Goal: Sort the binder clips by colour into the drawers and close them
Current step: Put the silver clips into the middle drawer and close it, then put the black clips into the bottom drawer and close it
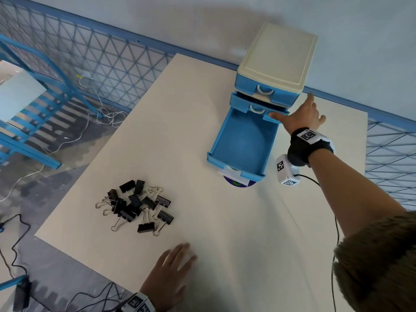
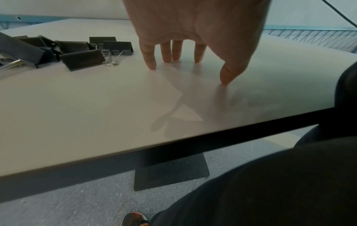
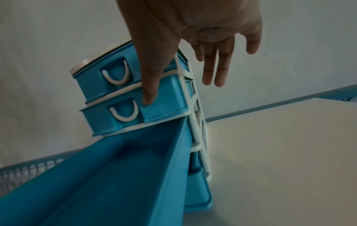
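Head view: right hand (image 1: 299, 115) reaches to the drawer unit (image 1: 270, 70), fingers spread, holding nothing; black binder clips (image 1: 137, 206) lie heaped well left of the open drawer (image 1: 243, 143). Left wrist: left hand (image 2: 193, 30), fingers straight, fingertips on the tabletop (image 2: 96, 107), clips just left, so it's nearer. Right wrist: thumb presses the second drawer (image 3: 164, 107).

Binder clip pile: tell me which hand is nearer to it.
Left. The left hand rests with fingertips on the table, just beside the binder clip pile. The right hand is across the table, thumb on the second drawer of the drawer unit.
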